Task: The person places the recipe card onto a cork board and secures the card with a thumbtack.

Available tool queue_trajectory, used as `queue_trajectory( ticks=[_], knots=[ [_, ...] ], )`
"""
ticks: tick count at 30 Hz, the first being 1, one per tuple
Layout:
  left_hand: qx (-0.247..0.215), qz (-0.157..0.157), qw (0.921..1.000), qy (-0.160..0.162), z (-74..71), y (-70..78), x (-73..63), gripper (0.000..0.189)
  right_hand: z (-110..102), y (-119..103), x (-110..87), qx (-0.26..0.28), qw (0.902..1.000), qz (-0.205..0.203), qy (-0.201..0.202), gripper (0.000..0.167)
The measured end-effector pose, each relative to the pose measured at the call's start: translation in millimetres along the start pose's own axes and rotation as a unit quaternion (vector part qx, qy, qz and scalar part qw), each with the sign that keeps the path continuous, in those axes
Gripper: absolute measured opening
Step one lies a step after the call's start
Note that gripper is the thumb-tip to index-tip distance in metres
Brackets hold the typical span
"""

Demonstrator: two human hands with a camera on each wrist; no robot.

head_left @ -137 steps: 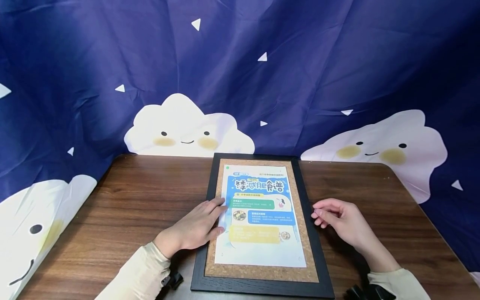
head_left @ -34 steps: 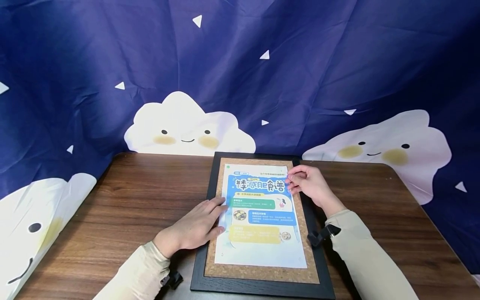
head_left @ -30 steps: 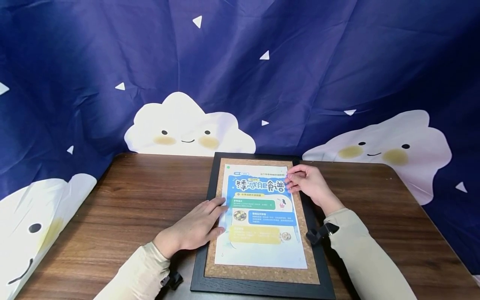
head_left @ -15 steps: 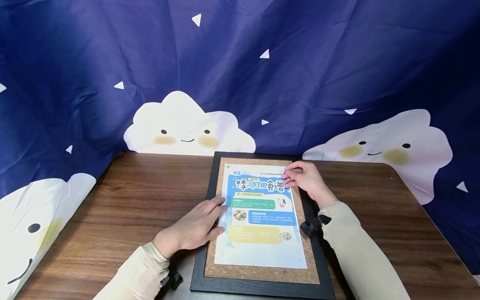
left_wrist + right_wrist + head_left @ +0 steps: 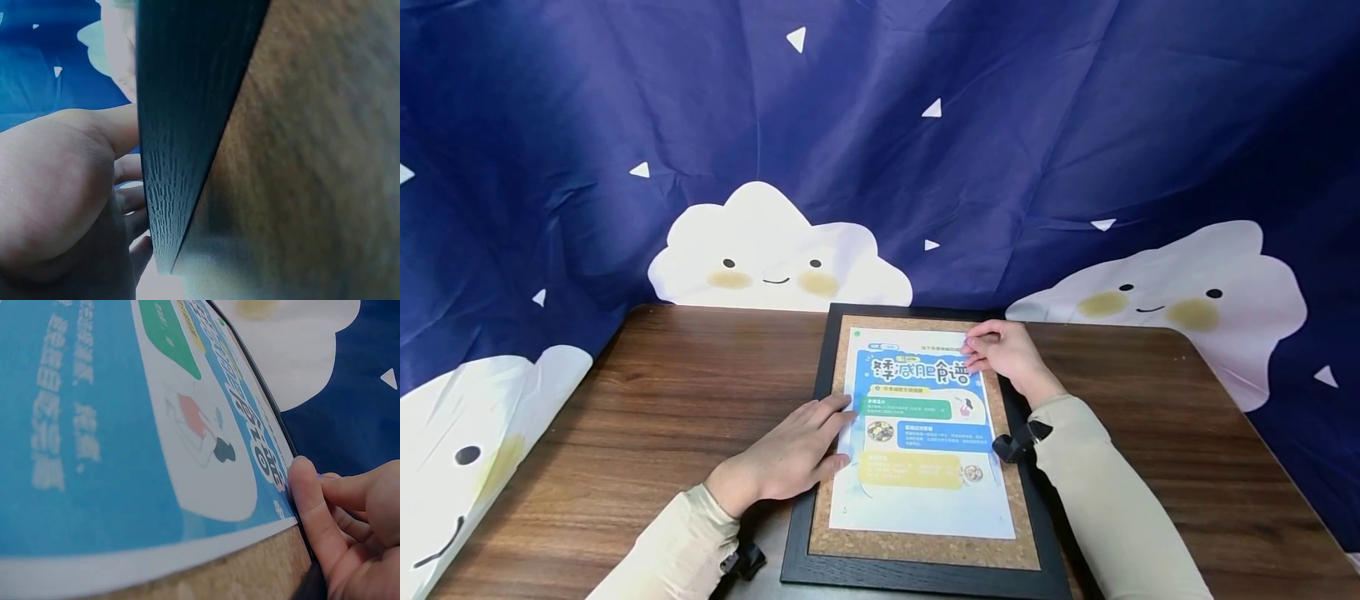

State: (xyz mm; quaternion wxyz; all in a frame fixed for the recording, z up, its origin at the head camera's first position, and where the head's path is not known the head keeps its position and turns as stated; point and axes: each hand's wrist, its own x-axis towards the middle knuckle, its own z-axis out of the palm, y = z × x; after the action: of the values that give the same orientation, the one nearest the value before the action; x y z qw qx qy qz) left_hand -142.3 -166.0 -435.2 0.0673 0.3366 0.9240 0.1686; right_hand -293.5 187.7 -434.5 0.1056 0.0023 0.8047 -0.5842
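A printed poster sheet [image 5: 925,512] lies on a cork board [image 5: 925,547] with a black frame [image 5: 917,573]. At its top left corner sits a small green pushpin [image 5: 857,334]. My left hand [image 5: 790,457] rests across the frame's left side, fingers extended, fingertips on the sheet's left edge. Over the sheet's upper right corner, my right hand [image 5: 1011,357] pinches a small purple pushpin [image 5: 321,477] between thumb and fingers. Only a sliver of that pin shows in the right wrist view; its tip is hidden.
The board lies on a dark brown wooden table [image 5: 655,400]. Behind hangs a navy curtain [image 5: 970,167] with white clouds, close to the table's far edge. Black straps [image 5: 1021,442] sit at both sleeves.
My right hand has gone from beside the frame's right side up to the sheet's upper right corner, edging slightly left over the last second. My left hand stays put.
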Motion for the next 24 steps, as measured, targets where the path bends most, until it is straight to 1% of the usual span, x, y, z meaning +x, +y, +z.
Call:
queue_trajectory(
  ticks=[9,15,19,24],
  knots=[
    [0.007,0.004,1.0,0.002,-1.0,-0.1,0.0,0.057,4,-5,5.3,-0.01,0.9998,0.015,0.002,0.027],
    [0.01,0.005,0.9999,0.003,-1.5,0.8,-0.5,0.057,6,-11,8.5,-0.02,0.9987,0.046,0.01,0.028],
    [0.011,0.006,0.9999,0.006,-2.0,1.4,-0.8,0.057,8,-18,9.3,-0.031,0.9972,0.068,0.008,0.029],
    [0.008,0.007,0.9999,0.008,-2.5,1.9,-0.7,0.056,9,-23,10.3,-0.033,0.9953,0.09,0.009,0.029]
  ],
)
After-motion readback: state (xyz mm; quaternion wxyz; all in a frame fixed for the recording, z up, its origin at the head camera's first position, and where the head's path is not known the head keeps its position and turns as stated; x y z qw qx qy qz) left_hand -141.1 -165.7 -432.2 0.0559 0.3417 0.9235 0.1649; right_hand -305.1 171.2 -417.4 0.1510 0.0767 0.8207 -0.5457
